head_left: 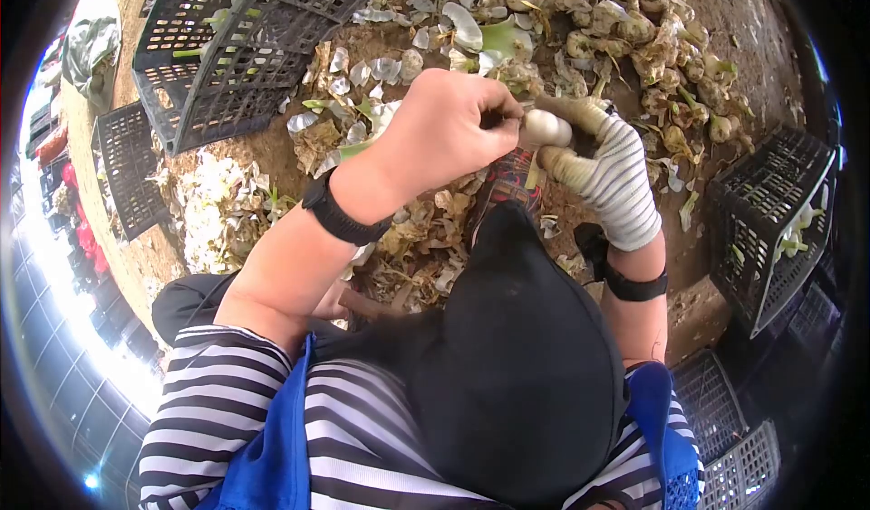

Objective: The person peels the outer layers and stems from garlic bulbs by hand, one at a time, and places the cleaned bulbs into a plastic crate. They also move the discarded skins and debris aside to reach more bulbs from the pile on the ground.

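Note:
A white, smooth garlic bulb point(546, 129) is held between my two hands at the upper middle. My right hand point(603, 170), in a striped glove with yellowed fingertips, grips the bulb from the right between thumb and fingers. My left hand point(453, 125), bare, has its thumb and forefinger pinched together at the bulb's left side. Whatever lies between those fingertips is too small to make out. Loose white peels point(462, 28) lie on the ground beyond my hands.
Unpeeled bulbs point(634, 29) are heaped at the upper right. Black crates stand at the upper left point(240, 57) and right point(770, 211). A peel pile point(222, 211) lies at the left. A patterned shoe point(512, 179) is below my hands.

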Available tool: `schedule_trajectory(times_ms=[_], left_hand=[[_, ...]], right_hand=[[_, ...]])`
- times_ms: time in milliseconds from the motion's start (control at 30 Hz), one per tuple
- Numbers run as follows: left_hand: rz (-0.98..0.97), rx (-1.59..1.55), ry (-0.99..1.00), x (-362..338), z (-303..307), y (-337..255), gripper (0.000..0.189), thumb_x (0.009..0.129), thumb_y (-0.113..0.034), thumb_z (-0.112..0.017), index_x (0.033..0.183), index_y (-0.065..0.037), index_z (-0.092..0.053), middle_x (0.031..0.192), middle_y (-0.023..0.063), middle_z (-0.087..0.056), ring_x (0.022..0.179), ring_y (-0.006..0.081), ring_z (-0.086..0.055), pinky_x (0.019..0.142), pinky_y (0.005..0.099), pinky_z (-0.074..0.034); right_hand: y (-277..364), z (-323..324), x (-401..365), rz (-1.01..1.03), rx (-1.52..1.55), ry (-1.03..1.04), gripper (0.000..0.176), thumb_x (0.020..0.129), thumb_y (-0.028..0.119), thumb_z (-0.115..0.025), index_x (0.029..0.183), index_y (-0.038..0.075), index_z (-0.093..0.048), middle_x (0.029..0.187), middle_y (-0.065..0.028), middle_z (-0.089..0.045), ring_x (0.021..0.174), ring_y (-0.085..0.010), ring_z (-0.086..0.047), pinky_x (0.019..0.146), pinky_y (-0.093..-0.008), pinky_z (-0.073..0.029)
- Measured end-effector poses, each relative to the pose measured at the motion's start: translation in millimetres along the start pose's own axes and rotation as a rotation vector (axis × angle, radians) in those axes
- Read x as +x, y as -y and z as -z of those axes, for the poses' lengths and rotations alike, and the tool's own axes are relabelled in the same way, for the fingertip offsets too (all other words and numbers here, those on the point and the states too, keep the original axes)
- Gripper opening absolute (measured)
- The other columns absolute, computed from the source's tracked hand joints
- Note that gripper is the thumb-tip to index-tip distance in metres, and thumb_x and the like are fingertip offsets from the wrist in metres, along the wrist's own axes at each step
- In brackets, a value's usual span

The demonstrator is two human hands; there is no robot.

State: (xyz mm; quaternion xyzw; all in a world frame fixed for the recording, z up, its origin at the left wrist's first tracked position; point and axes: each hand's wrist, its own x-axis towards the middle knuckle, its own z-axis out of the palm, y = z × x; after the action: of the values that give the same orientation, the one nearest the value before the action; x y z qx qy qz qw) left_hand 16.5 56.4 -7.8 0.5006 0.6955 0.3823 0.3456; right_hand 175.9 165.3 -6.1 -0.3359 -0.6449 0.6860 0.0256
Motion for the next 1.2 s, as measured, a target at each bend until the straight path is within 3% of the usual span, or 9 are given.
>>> schedule_trajectory(times_ms=[67,167,233,400,533,733,933,1067,1200], left_hand=[[0.152,-0.095,0.025,0,-4,4,0.010,0.074,-0.004,-0.064,0.081,0.002,-0.064,0.068,0.0067,-0.063,0.059,0.0114,-0.058,0.054,0.0244,-0.045],[0.563,-0.830,-0.174,0,-9,21,0.014,0.078,-0.006,-0.063,0.089,0.003,-0.063,0.077,0.0051,-0.062,0.066,0.0107,-0.058,0.059,0.0236,-0.048],[0.503,-0.702,-0.184,-4,-6,22,0.015,0.079,-0.007,-0.063,0.091,0.003,-0.063,0.078,0.0050,-0.062,0.068,0.0102,-0.059,0.061,0.0229,-0.048],[0.218,-0.367,0.093,-8,0,0,0.023,0.076,-0.009,-0.070,0.096,0.003,-0.065,0.085,0.0053,-0.065,0.074,0.0057,-0.057,0.067,0.0195,-0.047],[0.379,-0.267,0.288,4,11,-10,0.020,0.072,-0.007,-0.071,0.088,0.003,-0.067,0.077,0.0039,-0.065,0.070,0.0055,-0.056,0.064,0.0197,-0.046],[0.418,-0.484,0.245,2,-2,3,0.017,0.072,-0.008,-0.068,0.084,0.005,-0.067,0.071,0.0043,-0.065,0.064,0.0063,-0.057,0.060,0.0197,-0.046],[0.521,-0.563,0.294,5,-1,3,0.018,0.072,-0.008,-0.068,0.085,0.004,-0.068,0.074,0.0058,-0.065,0.065,0.0065,-0.057,0.063,0.0201,-0.046],[0.522,-0.676,0.253,2,-3,0,0.017,0.071,-0.008,-0.069,0.084,0.004,-0.068,0.073,0.0066,-0.065,0.065,0.0074,-0.057,0.063,0.0207,-0.047],[0.360,-0.392,0.312,3,3,-9,0.017,0.073,-0.005,-0.066,0.087,0.005,-0.067,0.074,0.0080,-0.065,0.065,0.0095,-0.060,0.063,0.0219,-0.049]], right_hand=[[-9,8,2,-0.003,0.210,0.084,0.038,0.072,0.004,-0.062,0.109,0.000,-0.059,0.096,-0.0081,-0.064,0.084,-0.0134,-0.061,0.074,-0.0254,-0.050],[-34,5,2,0.041,0.586,0.139,0.042,0.071,0.006,-0.064,0.113,0.001,-0.057,0.099,-0.0099,-0.064,0.087,-0.0154,-0.062,0.075,-0.0265,-0.050],[-36,5,3,0.091,0.752,0.105,0.044,0.071,0.008,-0.066,0.114,0.001,-0.056,0.099,-0.0106,-0.064,0.088,-0.0161,-0.062,0.076,-0.0271,-0.050],[-21,11,3,0.058,0.347,0.134,0.043,0.070,0.012,-0.071,0.109,-0.001,-0.058,0.094,-0.0062,-0.063,0.086,-0.0122,-0.059,0.076,-0.0264,-0.049],[-10,15,1,0.025,0.180,0.190,0.043,0.069,0.013,-0.071,0.107,-0.003,-0.059,0.092,-0.0061,-0.063,0.085,-0.0118,-0.059,0.076,-0.0265,-0.049],[-29,18,1,-0.079,0.502,0.258,0.047,0.068,0.016,-0.073,0.108,-0.004,-0.059,0.092,-0.0066,-0.064,0.085,-0.0133,-0.060,0.076,-0.0265,-0.049],[-31,17,0,-0.035,0.481,0.275,0.050,0.067,0.017,-0.074,0.109,-0.003,-0.058,0.094,-0.0078,-0.065,0.085,-0.0144,-0.061,0.078,-0.0274,-0.049],[-33,19,-2,-0.122,0.521,0.244,0.061,0.062,0.030,-0.079,0.110,-0.003,-0.058,0.092,-0.0065,-0.064,0.086,-0.0137,-0.060,0.080,-0.0270,-0.047],[-36,17,-3,-0.107,0.508,0.254,0.065,0.061,0.034,-0.080,0.110,-0.003,-0.057,0.090,-0.0073,-0.065,0.079,-0.0139,-0.062,0.073,-0.0254,-0.050]])
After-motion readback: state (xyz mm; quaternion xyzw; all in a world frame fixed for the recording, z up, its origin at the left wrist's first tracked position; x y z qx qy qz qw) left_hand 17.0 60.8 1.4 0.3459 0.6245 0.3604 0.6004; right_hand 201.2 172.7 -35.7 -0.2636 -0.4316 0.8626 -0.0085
